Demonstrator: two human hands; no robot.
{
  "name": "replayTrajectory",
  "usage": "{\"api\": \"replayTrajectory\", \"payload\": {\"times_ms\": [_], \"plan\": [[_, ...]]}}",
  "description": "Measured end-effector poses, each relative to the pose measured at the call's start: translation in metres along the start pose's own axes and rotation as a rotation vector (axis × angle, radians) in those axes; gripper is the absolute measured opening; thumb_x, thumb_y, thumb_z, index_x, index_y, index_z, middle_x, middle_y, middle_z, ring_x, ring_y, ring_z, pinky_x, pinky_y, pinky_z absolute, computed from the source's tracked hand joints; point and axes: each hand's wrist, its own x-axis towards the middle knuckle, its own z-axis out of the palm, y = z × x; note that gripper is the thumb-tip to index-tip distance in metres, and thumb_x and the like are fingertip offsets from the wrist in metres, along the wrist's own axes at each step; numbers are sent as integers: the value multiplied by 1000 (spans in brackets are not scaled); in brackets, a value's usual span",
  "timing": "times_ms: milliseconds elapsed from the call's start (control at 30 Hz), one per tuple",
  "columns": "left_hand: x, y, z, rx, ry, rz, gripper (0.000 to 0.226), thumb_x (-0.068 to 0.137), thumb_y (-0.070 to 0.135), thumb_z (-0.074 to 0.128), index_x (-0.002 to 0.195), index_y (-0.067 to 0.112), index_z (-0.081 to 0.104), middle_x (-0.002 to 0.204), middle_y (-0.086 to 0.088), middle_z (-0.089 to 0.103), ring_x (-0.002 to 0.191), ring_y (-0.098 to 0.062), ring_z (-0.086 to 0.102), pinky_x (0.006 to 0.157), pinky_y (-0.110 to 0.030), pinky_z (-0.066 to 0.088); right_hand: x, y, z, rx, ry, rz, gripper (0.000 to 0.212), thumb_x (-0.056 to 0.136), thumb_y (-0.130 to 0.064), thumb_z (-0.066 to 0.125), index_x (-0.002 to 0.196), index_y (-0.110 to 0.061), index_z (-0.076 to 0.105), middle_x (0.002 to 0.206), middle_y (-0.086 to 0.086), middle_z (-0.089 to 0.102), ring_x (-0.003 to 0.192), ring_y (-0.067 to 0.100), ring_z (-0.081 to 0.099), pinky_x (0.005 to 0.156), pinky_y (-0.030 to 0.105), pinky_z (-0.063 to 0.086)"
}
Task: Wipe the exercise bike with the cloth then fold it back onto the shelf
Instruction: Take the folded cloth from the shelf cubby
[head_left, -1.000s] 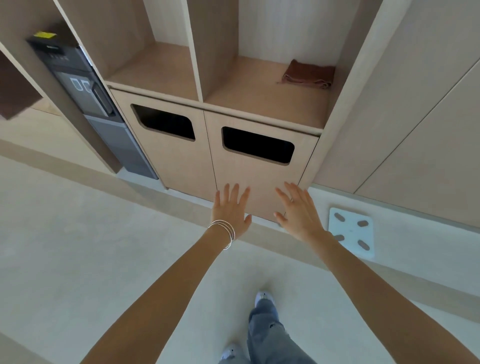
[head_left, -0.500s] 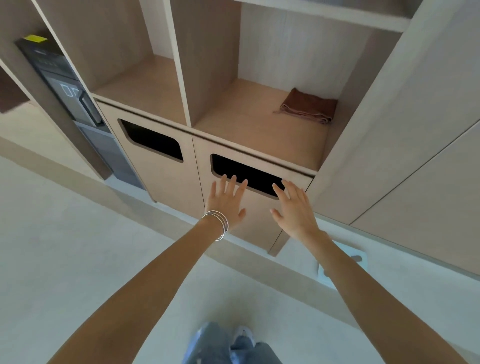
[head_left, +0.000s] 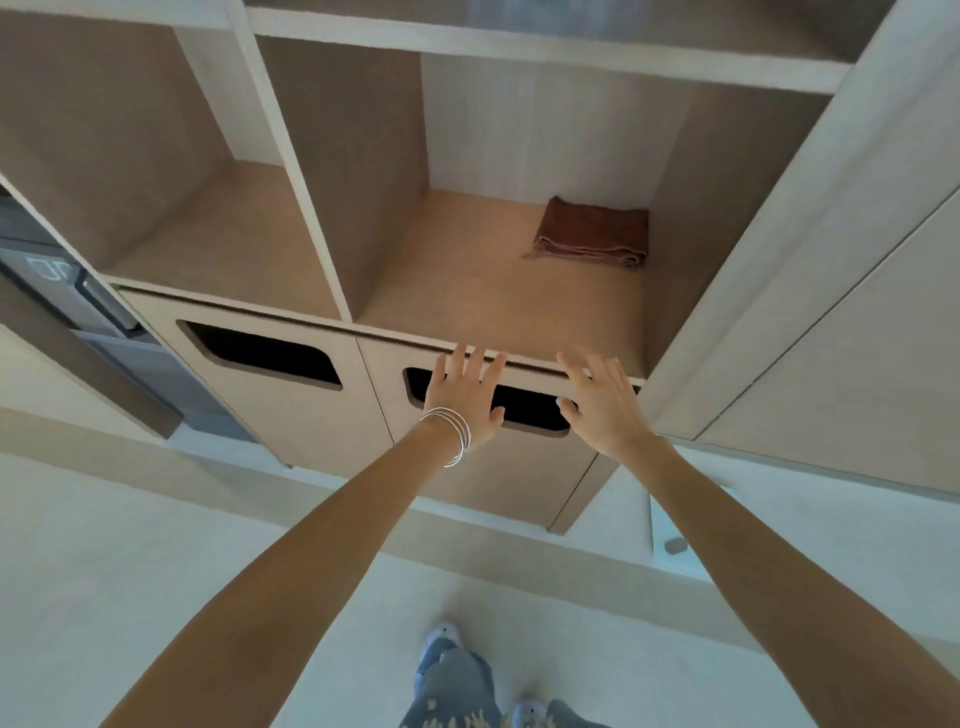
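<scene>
A folded brown cloth (head_left: 592, 234) lies at the back right of the right-hand wooden shelf (head_left: 483, 306). Both my arms stretch forward below the shelf's front edge. My left hand (head_left: 465, 397), with thin silver bangles on the wrist, has straight spread fingers and holds nothing. My right hand (head_left: 602, 402) is likewise spread and empty, fingertips level with the shelf's front lip. The cloth sits well beyond both hands. No exercise bike is in view.
Two cabinet doors with dark cut-out handles (head_left: 265, 353) sit under the shelves. A dark grey appliance (head_left: 78, 306) stands at the left. Tall cabinet panels (head_left: 841, 312) flank the right. A white bathroom scale (head_left: 675, 540) lies on the pale floor behind my right forearm.
I have stepped closer to the cabinet and both open hands have risen from the lower door front to the shelf's front edge. The cloth has not moved.
</scene>
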Motion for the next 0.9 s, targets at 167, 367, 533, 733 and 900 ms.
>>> {"api": "replayTrajectory", "payload": {"times_ms": [167,367,533,733,900], "plan": [[41,-16,-5,12,63,97,72,90,44,44,148,19,8,151,-14,22,141,-35,14,114,-47,21,30,-2,2,30,42,70,55,93,-22,51,144,-13,30,147,15,32,135,31,28,116,46,13],[77,-21,-1,30,78,160,68,91,49,39,146,19,12,148,-14,27,136,-35,24,108,-46,28,50,11,9,40,39,155,59,93,-27,51,146,-16,26,151,15,26,138,30,24,117,45,10],[117,-18,-1,17,69,160,69,92,51,37,147,20,11,149,-14,25,138,-36,22,110,-48,25,78,34,6,47,3,187,60,94,-29,49,147,-15,23,153,15,22,141,30,21,117,45,11],[163,-9,-7,16,62,150,69,92,50,38,147,19,11,153,-12,20,140,-34,19,113,-47,24,124,63,-5,69,10,217,61,95,-29,48,148,-15,20,156,14,15,143,33,15,117,43,11],[199,-7,-7,5,104,149,69,92,50,39,147,19,12,154,-13,18,139,-32,22,113,-46,25,164,86,1,61,16,235,61,95,-27,49,147,-12,22,157,12,14,144,29,13,118,41,13]]}}
